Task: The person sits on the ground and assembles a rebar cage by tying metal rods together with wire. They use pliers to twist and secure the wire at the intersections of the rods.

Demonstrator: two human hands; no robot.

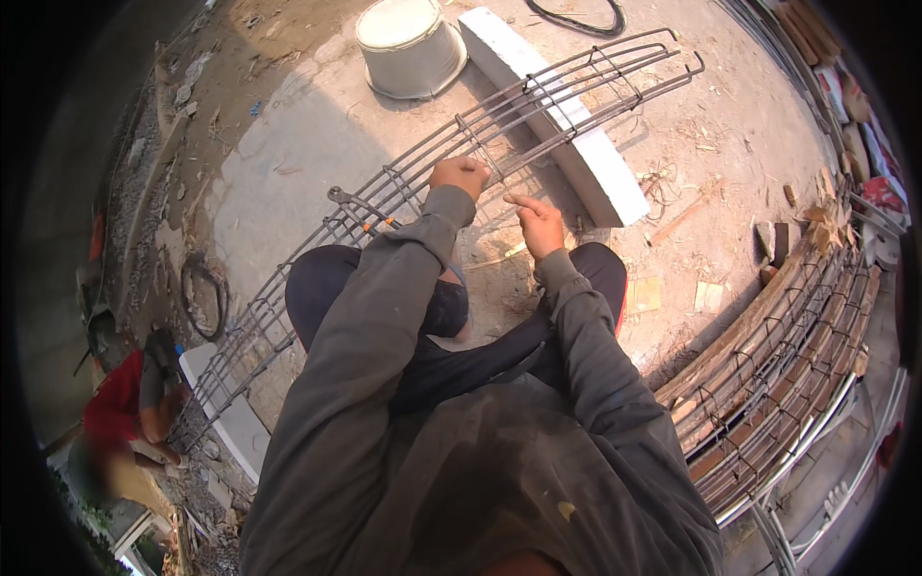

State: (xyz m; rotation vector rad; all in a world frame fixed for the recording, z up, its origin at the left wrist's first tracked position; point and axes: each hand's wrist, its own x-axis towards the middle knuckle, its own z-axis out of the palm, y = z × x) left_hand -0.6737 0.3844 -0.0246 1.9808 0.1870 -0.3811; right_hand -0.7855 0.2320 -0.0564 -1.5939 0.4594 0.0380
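Observation:
A long rebar cage with several bars and square stirrups slants from lower left to upper right before my knees. My left hand is closed at the cage's bars; what its fingers hold, if anything, is hidden. Just right of it, my right hand is at the cage's near side. Its index finger reaches toward a stirrup while the others curl in, and any small thing in them cannot be made out. Pincers with orange-and-black handles lie on the cage, left of my left forearm.
A white block props the cage's far end; another pale block is under the near end. Beyond stands an upturned bucket. More tied rebar lies on planks at right. A person in red crouches at lower left.

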